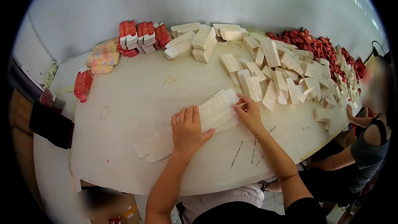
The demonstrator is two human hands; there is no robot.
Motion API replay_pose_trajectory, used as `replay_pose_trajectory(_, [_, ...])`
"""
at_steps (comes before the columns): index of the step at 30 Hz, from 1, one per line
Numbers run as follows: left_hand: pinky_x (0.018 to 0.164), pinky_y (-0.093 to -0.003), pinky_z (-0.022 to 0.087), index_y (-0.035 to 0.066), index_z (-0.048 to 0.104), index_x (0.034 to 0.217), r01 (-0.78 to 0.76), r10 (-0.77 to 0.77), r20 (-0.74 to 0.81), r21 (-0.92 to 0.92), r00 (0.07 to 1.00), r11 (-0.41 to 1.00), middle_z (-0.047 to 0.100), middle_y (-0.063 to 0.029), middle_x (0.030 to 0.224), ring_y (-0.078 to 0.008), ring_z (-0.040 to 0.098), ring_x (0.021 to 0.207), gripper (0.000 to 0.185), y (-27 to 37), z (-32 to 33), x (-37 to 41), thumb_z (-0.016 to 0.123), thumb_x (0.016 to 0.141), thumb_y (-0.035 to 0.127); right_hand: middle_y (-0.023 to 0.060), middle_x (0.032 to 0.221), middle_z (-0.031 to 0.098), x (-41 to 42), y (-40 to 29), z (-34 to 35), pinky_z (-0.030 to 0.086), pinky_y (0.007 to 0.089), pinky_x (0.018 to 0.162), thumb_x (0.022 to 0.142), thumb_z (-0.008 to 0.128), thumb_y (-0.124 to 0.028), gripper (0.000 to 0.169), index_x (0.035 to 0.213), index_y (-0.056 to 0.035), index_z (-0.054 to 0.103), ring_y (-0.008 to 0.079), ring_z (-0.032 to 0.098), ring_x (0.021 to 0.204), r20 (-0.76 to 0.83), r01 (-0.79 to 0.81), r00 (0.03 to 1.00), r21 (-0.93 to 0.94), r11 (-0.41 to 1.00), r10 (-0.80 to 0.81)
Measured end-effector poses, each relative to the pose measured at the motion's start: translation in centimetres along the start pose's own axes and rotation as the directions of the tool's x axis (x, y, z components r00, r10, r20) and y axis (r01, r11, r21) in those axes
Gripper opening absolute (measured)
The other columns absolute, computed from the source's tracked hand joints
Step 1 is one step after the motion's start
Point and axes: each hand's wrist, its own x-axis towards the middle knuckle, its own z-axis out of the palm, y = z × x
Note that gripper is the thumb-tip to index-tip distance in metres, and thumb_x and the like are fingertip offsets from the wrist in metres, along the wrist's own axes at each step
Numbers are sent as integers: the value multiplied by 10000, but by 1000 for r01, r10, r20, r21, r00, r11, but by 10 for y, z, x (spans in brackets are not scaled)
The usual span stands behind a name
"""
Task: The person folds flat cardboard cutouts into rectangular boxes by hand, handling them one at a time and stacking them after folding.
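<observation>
A cream-coloured flat carton blank (217, 109) lies at a slant on the white table before me, with other blanks partly beneath it. My left hand (188, 130) rests on its left end, fingers spread flat and thumb near the lower edge. At its right end, the fingertips of my right hand (248, 112) pinch the edge by a white flap. More flat blanks (155, 149) lie to the lower left, partly under my left forearm. Just beyond my right hand stands a cream box (253, 88) at the near side of a heap of folded cream boxes (289, 65).
Stacks of cream blanks (203, 43), red cartons (128, 37) and patterned yellow cartons (104, 57) line the table's back. A red stack (83, 85) lies left. Many small red boxes (311, 46) are heaped back right. A person (370, 140) is at the right edge. Rubber bands (105, 113) lie on the table.
</observation>
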Motion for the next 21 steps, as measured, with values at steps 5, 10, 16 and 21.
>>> replay_pose_trajectory(5, [996, -469, 313, -19, 492, 1218, -15, 14, -5, -63, 1000, 998, 526, -136, 1192, -291, 457, 1163, 855, 5, -8, 2, 828, 538, 375, -16, 728, 542, -3, -8, 0, 387, 213, 495, 878, 599, -85, 124, 969, -20, 544, 42, 467, 580, -78, 23, 997, 398, 917, 9])
replay_pose_trajectory(10, [988, -460, 349, -3, 454, 1261, -12, 20, 45, -174, 999, 985, 506, -145, 1204, -294, 469, 1155, 897, 22, -23, 0, 837, 508, 300, 31, 753, 583, -25, -40, 5, 394, 220, 418, 893, 550, -34, 77, 896, -45, 473, 68, 512, 533, 126, -113, 991, 617, 779, 45])
replay_pose_trajectory(16, [819, -373, 465, 23, 486, 1226, -84, 87, 0, -301, 996, 950, 535, -122, 1067, -276, 558, 962, 829, 18, -33, 2, 808, 483, 203, 52, 792, 590, -29, -46, -5, 414, 225, 416, 847, 577, 12, 142, 902, -40, 457, 88, 562, 574, 269, -227, 961, 616, 754, 69])
replay_pose_trajectory(21, [782, -366, 477, 44, 526, 1193, -60, 72, 37, -256, 997, 965, 557, -110, 1057, -274, 576, 920, 783, 20, -34, 3, 804, 472, 168, 54, 847, 579, -32, -46, -9, 443, 224, 437, 810, 600, 18, 190, 921, -36, 456, 79, 578, 607, 256, -83, 967, 349, 933, -10])
